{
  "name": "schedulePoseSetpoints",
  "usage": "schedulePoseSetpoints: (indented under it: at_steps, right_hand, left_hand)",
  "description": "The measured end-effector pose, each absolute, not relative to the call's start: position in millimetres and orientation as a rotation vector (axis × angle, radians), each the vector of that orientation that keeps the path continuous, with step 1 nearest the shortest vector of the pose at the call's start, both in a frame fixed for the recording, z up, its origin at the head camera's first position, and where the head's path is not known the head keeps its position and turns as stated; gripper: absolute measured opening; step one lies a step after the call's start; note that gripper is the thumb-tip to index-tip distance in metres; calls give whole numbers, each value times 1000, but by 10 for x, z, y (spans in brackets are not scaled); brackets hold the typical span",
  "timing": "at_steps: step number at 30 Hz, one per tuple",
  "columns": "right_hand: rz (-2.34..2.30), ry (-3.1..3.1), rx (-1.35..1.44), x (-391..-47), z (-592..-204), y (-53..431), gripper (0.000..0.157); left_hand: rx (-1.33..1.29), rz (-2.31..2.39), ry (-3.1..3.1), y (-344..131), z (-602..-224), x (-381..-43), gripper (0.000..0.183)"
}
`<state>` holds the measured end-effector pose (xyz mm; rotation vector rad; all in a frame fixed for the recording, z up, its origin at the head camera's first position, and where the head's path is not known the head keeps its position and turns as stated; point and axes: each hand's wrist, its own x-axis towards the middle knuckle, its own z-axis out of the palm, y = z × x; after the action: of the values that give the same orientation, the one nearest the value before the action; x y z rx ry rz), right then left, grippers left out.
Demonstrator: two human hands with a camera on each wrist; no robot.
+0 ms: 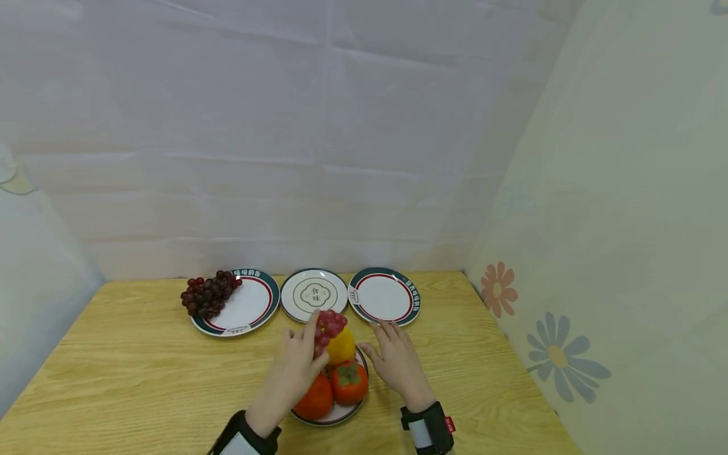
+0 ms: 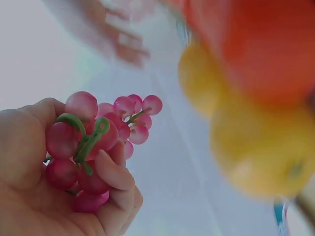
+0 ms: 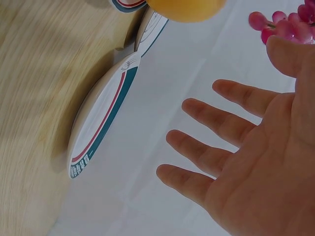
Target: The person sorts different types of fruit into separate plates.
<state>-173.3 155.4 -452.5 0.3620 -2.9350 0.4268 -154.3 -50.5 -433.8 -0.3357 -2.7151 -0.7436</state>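
Note:
My left hand (image 1: 296, 363) grips a bunch of pink grapes (image 2: 93, 142), its fingers curled round the lower grapes and a green stem showing on top. In the head view these grapes overlap a yellow fruit (image 1: 342, 345) on the near plate (image 1: 335, 418). Two orange persimmons (image 1: 349, 383) sit on that plate in front of the yellow fruit, one partly behind my left hand. To the right of the plate my right hand (image 1: 400, 366) is held with fingers spread and nothing in it, its fingertips close to the near rim of the right plate (image 1: 387, 297).
At the back left, dark red grapes (image 1: 209, 296) lie over the edge of a green-rimmed plate (image 1: 256, 309). A smaller white plate (image 1: 315, 295) with a printed centre stands between the two green-rimmed ones. White sheeting (image 1: 284, 158) hangs behind the wooden table (image 1: 142, 366).

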Motion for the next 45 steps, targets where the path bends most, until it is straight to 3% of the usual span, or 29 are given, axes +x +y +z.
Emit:
schedulePoseSetpoints:
  at_steps: [7,18,29,38,45]
  right_hand:
    - [430,-2947,364,-1733,-4524,1556,54]
    - [450,-2970,358,-1745,-4578,1569,55]
    - [453,-2984,358,-1748,-4590,1566,56]
    - [432,-2985,366,-1748,-4566,1554,56]
    - [441,-2973,376,-1753,-4563,1552,57]
  left_hand:
    - [-204,-710,-2634,-953,-4277,-2009,67]
    - [-82,-632,-2726,-1692,-4890,-2714,65]
    - [40,-606,-2813,-1900,-5261,-2729,64]
    - [59,-575,-2836,-1846,-5144,-2606,55]
    - [-203,-605,-2770,-1597,-4922,-2412,50]
